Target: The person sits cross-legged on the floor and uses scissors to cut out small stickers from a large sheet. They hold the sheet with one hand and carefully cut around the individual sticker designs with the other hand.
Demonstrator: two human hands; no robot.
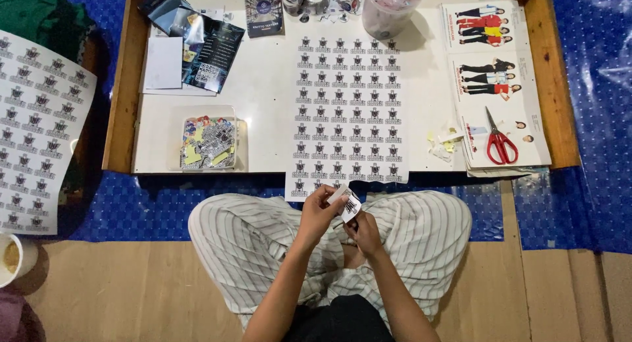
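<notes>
**White sticker held over the lap**

White small sticker [347, 204] is pinched between both hands – the left hand [318, 213] grips it from 9 o'clock, the right hand [364, 233] from 5 o'clock, close together above the striped trousers [421, 230]. At 12 o'clock lies the sticker sheet [347, 108] on the low table [263, 92]; red scissors [500, 143] rest at 2 o'clock.
</notes>
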